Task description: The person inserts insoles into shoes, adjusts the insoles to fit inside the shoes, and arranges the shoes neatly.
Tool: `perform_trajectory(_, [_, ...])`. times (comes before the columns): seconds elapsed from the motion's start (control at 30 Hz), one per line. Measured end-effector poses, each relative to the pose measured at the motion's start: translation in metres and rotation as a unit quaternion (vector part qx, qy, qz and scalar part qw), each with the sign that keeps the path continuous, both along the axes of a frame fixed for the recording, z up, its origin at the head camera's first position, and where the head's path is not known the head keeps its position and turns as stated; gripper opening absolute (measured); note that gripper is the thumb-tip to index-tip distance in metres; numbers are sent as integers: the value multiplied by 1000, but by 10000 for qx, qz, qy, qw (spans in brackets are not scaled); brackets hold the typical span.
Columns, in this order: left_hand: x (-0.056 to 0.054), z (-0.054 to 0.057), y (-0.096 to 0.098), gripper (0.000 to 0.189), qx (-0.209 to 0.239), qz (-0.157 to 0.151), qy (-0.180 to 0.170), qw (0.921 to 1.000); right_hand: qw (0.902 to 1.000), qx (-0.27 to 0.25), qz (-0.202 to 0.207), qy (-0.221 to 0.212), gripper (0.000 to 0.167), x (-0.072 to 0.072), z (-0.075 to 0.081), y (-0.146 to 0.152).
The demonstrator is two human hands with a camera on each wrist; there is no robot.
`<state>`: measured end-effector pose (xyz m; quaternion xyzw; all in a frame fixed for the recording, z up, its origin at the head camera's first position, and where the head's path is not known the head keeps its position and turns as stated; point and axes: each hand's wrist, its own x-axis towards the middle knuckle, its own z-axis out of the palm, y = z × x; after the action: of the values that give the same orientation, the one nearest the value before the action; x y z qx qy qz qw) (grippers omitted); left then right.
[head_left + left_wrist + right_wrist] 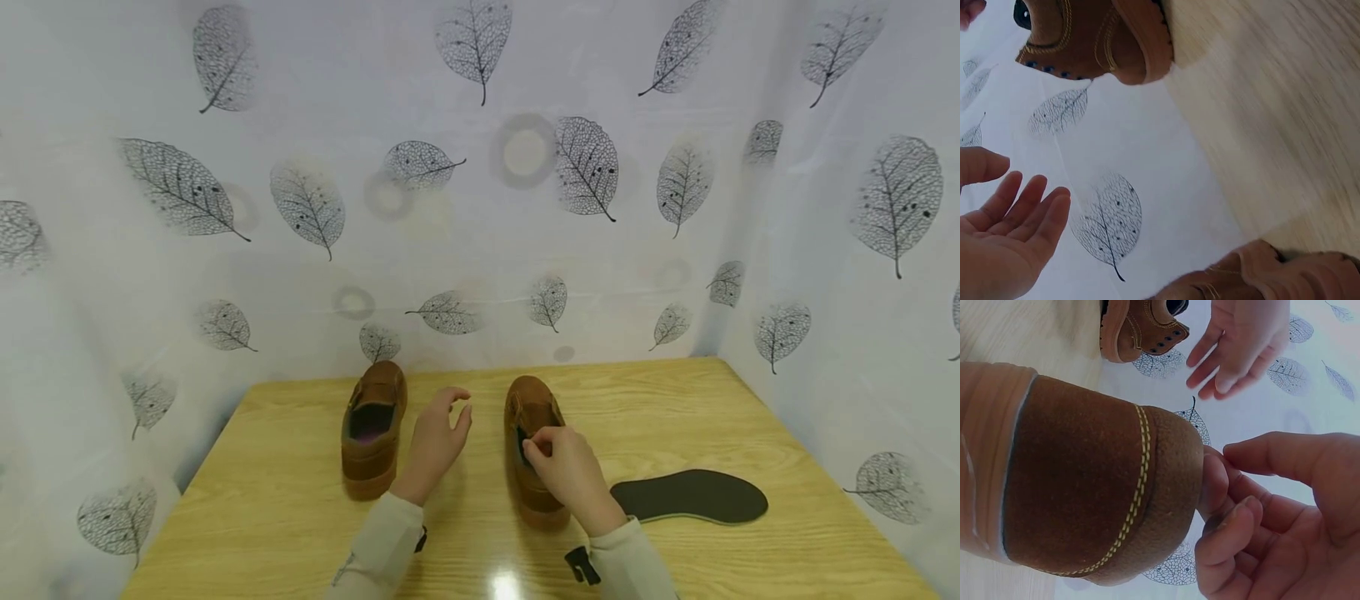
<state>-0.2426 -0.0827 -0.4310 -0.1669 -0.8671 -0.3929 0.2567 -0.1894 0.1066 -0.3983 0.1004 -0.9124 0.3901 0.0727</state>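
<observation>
Two brown lace-up shoes stand upright on the table with their toes away from me. My left hand (pixel 435 446) is raised between them, fingers loosely bent, nothing in it. The left shoe (pixel 367 471) shows a dark opening with some purple inside. Over the opening of the right shoe (pixel 532 396) is my right hand (pixel 573 471), its fingers loosely curled and the thumb close to the index finger. In the right wrist view, fingertips sit right at the heel collar (pixel 1175 487), one partly hidden behind it; nothing shows in the grasp.
A dark flat insole (pixel 690 496) lies on the wooden table (pixel 750 433) to the right of the right shoe. White curtain with a grey leaf print (pixel 450 250) encloses the table's back and sides. A black strap buckle (pixel 581 565) hangs at the right cuff.
</observation>
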Motion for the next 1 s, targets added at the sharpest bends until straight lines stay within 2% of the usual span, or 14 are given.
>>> perform_trajectory(0.17, [-2, 1, -16, 19, 209, 385, 313, 9985, 10000, -45, 23, -37, 13, 1, 0, -1])
perform_trajectory(0.3, [-6, 2, -29, 22, 267, 816, 554, 9948, 9999, -89, 11, -62, 13, 1, 0, -1])
perform_trajectory(0.47, [-5, 5, -45, 30, 334, 1402, 583, 9878, 9999, -130, 21, -81, 14, 2, 1, 0])
perform_trajectory(0.6, [-2, 7, -56, 47, 293, 1824, 189, 9826, 9999, -110, 68, -20, 15, 1, 1, 0])
perform_trajectory(0.77, [0, 4, -65, 71, -165, 2265, -542, 9724, 9999, -73, 98, 49, 17, 0, 1, 1])
perform_trajectory(0.9, [5, 0, -70, 83, -396, 2304, -1190, 9650, 9999, -70, 73, 11, 15, 0, 1, 1])
perform_trajectory(1.0, [7, -3, -72, 87, -508, 2289, -1468, 9610, 9999, -74, 59, -33, 14, 1, 1, 2])
